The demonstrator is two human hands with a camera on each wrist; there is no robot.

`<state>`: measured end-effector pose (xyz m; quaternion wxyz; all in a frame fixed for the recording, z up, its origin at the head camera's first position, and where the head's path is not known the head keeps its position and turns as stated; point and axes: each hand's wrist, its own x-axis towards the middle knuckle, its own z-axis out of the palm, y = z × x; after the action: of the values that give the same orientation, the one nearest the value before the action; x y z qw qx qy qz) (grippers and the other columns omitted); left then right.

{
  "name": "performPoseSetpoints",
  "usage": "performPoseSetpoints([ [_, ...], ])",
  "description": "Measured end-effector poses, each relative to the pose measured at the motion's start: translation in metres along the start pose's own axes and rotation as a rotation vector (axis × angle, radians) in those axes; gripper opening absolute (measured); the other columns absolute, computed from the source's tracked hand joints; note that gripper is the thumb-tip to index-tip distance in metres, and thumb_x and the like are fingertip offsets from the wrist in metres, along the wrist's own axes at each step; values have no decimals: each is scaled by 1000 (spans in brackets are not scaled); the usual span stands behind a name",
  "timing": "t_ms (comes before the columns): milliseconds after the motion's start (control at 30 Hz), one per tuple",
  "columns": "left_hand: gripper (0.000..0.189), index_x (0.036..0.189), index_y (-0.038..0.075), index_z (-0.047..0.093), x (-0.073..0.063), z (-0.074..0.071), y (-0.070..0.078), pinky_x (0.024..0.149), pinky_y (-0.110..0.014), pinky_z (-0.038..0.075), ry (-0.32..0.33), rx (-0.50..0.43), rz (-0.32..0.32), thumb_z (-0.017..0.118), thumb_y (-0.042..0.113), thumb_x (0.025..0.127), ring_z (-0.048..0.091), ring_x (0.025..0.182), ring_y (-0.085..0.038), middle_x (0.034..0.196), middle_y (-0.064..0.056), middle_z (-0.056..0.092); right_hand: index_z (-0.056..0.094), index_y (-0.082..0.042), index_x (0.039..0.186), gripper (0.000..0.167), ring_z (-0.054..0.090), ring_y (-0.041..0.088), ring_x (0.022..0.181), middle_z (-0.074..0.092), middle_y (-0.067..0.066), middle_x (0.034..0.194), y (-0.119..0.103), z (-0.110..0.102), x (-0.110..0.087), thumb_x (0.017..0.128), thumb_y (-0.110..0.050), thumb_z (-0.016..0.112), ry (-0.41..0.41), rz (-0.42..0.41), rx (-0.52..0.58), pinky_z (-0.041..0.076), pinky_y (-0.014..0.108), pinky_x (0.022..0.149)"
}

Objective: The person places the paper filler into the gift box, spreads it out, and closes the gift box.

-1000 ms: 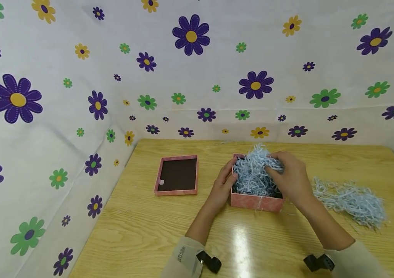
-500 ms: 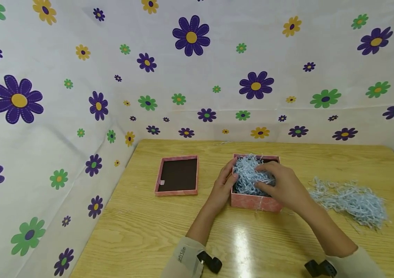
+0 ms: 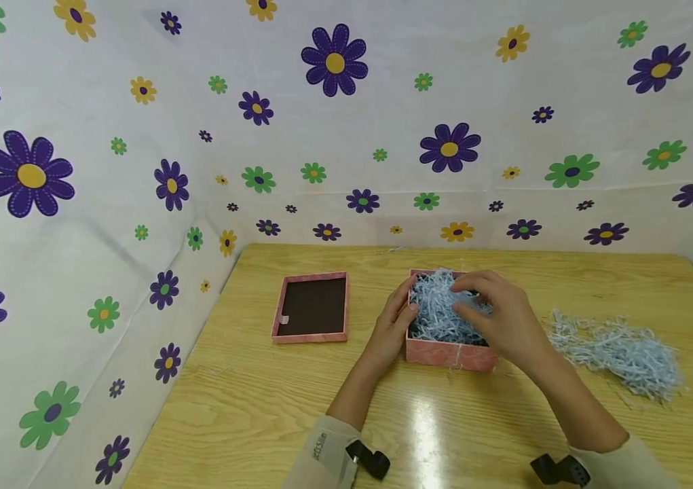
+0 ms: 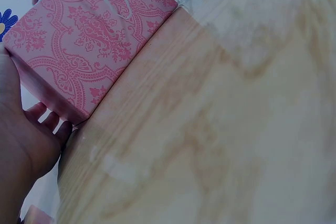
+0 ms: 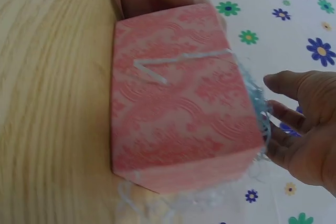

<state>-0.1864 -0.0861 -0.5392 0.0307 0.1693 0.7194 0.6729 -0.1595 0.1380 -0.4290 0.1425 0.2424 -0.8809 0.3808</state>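
A pink patterned box (image 3: 451, 354), lidless and filled with pale blue shredded paper (image 3: 440, 309), stands on the table. My left hand (image 3: 387, 333) holds the box by its left side, with the thumb at the rim; in the left wrist view several fingers (image 4: 51, 121) touch the low part of that side. Over the right part of the box is my right hand (image 3: 508, 322), thumb and fingers spread apart at the paper, with nothing gripped between them. In the right wrist view the right hand (image 5: 310, 129) is beside the box's opening.
To the left lies the pink lid (image 3: 340, 337), its dark inside facing up. A loose heap of blue shredded paper (image 3: 633, 360) lies on the table (image 3: 248, 407) at the right. A flowered cloth (image 3: 377, 136) hangs behind the table.
My right hand has lowered a clump of shredded paper into the box, let it go and drawn back slightly to the right. The left hand has stayed at the box.
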Motion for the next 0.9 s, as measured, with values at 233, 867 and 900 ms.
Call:
performPoseSetpoints([
  [233,54,166,40,33,-1,-1,4,127,-55,25,-1,-11,-15,45,32,114,25,159,-20,172,11,26,72,-4,129,35,64,44,123,66,20,133,0,25,11,95,-2,77,-253,62,-37,55,61,98],
  [867,53,166,41,32,0,0,4,126,-54,28,-2,17,10,44,34,114,26,159,-19,172,14,26,77,-2,119,23,73,35,106,77,14,116,-2,25,21,97,-4,74,-461,82,-70,61,52,89],
  [900,54,166,40,32,0,0,5,126,-53,28,-6,8,8,44,33,114,25,159,-20,172,13,26,77,-2,120,23,73,35,106,77,14,116,-1,24,20,97,-5,74,-446,73,-67,61,53,89],
])
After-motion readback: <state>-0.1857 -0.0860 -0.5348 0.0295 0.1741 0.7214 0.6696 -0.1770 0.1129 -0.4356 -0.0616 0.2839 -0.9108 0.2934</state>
